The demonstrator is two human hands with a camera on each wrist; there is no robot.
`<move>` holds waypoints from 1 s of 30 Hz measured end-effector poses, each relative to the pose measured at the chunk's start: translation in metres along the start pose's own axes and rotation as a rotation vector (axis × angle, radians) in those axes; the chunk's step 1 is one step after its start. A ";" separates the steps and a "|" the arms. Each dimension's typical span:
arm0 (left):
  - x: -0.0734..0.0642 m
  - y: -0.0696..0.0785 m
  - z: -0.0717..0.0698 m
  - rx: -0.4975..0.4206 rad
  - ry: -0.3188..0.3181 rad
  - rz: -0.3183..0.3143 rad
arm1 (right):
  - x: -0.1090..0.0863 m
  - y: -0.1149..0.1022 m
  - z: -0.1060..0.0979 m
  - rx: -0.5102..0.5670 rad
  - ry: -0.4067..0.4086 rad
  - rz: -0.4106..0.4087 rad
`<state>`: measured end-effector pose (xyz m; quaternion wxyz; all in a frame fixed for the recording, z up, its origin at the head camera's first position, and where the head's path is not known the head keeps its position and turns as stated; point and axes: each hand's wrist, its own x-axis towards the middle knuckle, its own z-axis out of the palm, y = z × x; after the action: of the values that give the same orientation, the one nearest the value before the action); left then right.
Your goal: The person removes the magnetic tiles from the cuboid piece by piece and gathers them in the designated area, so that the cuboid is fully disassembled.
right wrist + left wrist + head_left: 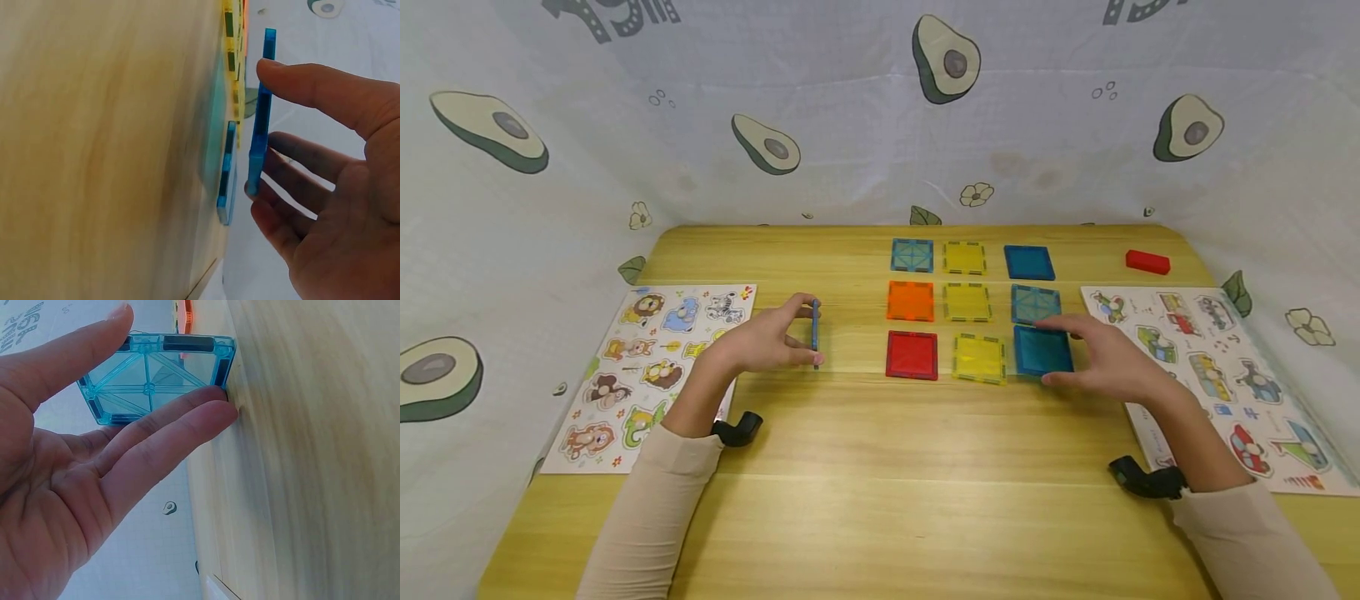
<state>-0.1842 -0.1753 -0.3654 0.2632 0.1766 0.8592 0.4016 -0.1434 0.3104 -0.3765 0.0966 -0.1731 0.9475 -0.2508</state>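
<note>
My left hand (767,337) pinches a light-blue spoked magnetic tile (149,387) by its edges, thumb on one side and fingers on the opposite one. This tile stands upright, edge-on in the head view. On the right, my right hand (1097,362) holds a dark-blue magnetic tile (1043,350) between thumb and fingers, raised off the table in the right wrist view. Beside it lie a light-blue spoked tile (1035,306) and a yellow tile (979,358). Further left are a red tile (912,355) and an orange tile (911,301).
At the back lie another spoked blue tile (912,255), a yellow tile (964,257) and a dark-blue tile (1029,262). A red block (1147,262) sits back right. An animal puzzle board (651,367) and a vehicle puzzle board (1217,375) flank the wooden table (910,517).
</note>
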 end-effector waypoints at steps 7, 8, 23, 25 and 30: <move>0.000 -0.001 0.000 0.002 -0.003 -0.003 | 0.000 0.006 0.002 -0.015 -0.052 0.035; 0.000 -0.001 0.000 0.005 -0.003 -0.003 | 0.000 0.006 0.002 -0.017 -0.056 0.036; 0.000 -0.001 0.000 0.014 0.001 -0.007 | 0.001 0.011 0.003 -0.023 -0.082 0.032; 0.000 0.000 0.000 0.022 -0.004 -0.004 | 0.002 0.012 0.004 -0.025 -0.081 0.031; 0.000 0.003 0.001 0.064 -0.021 0.025 | 0.002 0.012 0.005 -0.029 -0.082 0.038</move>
<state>-0.1830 -0.1731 -0.3635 0.2613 0.1999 0.8666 0.3751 -0.1468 0.3170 -0.3869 0.1375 -0.1667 0.9493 -0.2281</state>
